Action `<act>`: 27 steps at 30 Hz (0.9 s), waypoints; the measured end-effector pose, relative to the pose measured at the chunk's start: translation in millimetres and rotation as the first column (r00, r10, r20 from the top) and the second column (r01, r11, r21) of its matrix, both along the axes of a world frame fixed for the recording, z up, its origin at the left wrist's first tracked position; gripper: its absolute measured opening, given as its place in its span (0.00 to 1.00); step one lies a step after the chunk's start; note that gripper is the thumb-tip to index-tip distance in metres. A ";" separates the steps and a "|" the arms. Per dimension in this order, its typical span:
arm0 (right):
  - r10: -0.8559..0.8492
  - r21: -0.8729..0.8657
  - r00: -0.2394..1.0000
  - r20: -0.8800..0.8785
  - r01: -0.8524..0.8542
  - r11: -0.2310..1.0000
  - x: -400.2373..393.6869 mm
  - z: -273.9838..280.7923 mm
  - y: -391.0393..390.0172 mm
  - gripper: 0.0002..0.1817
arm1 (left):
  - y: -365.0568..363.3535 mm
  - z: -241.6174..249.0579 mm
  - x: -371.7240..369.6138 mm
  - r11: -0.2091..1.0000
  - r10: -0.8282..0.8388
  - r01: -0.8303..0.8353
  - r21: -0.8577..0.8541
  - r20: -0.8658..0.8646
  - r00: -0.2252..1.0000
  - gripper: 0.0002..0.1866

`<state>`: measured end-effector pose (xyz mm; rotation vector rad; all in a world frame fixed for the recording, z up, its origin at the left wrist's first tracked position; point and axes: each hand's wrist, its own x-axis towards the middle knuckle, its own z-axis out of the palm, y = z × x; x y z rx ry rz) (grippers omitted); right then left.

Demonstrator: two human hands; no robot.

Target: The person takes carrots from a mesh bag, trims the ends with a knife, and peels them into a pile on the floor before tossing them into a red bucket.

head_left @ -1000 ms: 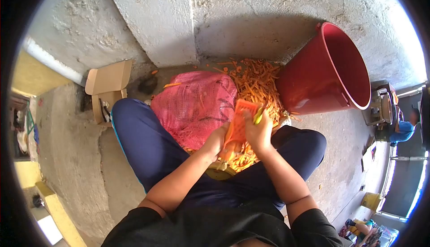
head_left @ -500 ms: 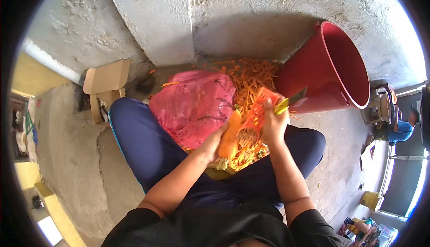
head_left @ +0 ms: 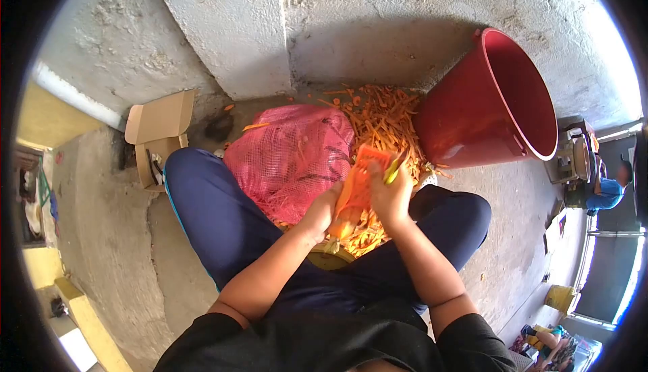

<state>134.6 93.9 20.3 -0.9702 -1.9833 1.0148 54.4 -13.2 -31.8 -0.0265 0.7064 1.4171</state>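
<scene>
My left hand (head_left: 325, 211) is closed around a carrot (head_left: 343, 227), whose stem end points down toward my lap. In my right hand (head_left: 393, 193) are an orange perforated peeler (head_left: 370, 163) and a yellow-handled knife (head_left: 392, 172). The peeler lies over the upper part of the carrot and hides much of it. Orange peelings (head_left: 381, 126) are heaped on the floor beyond my hands, and more fill a yellowish container (head_left: 331, 260) between my legs. A pink mesh sack (head_left: 290, 159) stands just left of the peelings.
A large red bucket (head_left: 466, 112) leans at the right by the concrete wall (head_left: 364, 48). An open cardboard box (head_left: 158, 119) sits at the left, beyond my knee. A person in blue (head_left: 606, 195) is at the far right, and another person (head_left: 550, 341) at the lower right.
My right hand has moved left and slightly down, bringing the orange peeler from beside the carrot to over it. My left hand still holds the carrot in nearly the same place.
</scene>
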 end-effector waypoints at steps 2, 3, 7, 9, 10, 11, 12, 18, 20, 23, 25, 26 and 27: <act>-0.121 -0.001 0.992 -0.016 0.121 0.993 -1.1 0.1 23.9 0.09 | -8.3 0.8 6.6 0.998 -0.070 0.069 -0.010 -0.165 0.984 0.19; -0.195 -0.047 0.981 -0.010 0.194 0.980 -0.1 1.5 37.8 0.08 | -7.4 6.5 17.0 0.996 -0.013 -0.001 -0.087 -0.157 0.988 0.21; -0.438 0.094 0.898 -0.027 0.439 0.894 9.0 -6.2 91.1 0.08 | -8.6 23.7 16.6 0.992 -0.107 0.115 0.058 -0.136 0.985 0.20; -0.454 0.087 0.887 -0.082 0.460 0.884 16.4 -3.5 101.0 0.08 | -8.1 29.7 13.0 0.989 -0.095 0.106 0.098 -0.106 0.990 0.20; -0.421 0.062 0.899 -0.122 0.430 0.901 19.2 -8.4 103.0 0.09 | -8.0 32.7 9.4 0.991 -0.079 0.092 0.099 -0.121 0.990 0.20; -0.387 0.036 0.908 -0.162 0.398 0.917 21.1 -12.8 102.0 0.10 | -8.6 33.8 5.2 0.992 -0.063 0.076 0.097 -0.135 0.989 0.20; -0.365 0.030 0.918 -0.158 0.374 0.927 20.6 -12.7 97.7 0.10 | -9.2 31.3 -1.3 0.987 -0.098 0.118 0.113 -0.164 0.982 0.24; -0.289 -0.098 0.946 -0.148 0.277 0.956 13.0 -5.2 68.9 0.11 | -8.1 21.9 -1.2 0.999 -0.052 0.051 -0.015 -0.496 0.867 0.31; -0.229 -0.170 0.957 -0.178 0.199 0.965 12.7 -7.3 61.2 0.10 | -7.0 15.7 -1.7 0.995 -0.032 -0.003 -0.101 -0.347 0.937 0.28; -0.189 -0.298 0.956 -0.224 0.118 0.947 6.5 -6.2 37.8 0.09 | -6.4 0.8 -2.0 0.985 0.030 -0.040 -0.165 -0.061 0.998 0.24; -0.104 -0.373 0.978 -0.180 0.030 0.927 5.3 -6.7 21.6 0.10 | -5.4 1.0 -3.8 0.992 0.010 -0.012 -0.123 -0.019 1.000 0.24; -0.035 -0.355 0.985 -0.171 -0.028 0.934 4.7 -3.8 14.6 0.10 | -3.6 2.9 -2.6 0.992 0.050 -0.050 -0.117 0.001 0.999 0.23; 0.035 -0.338 0.986 -0.160 -0.088 0.937 3.1 0.2 7.0 0.10 | -0.4 9.4 -0.3 0.990 0.091 -0.088 -0.112 0.021 0.996 0.23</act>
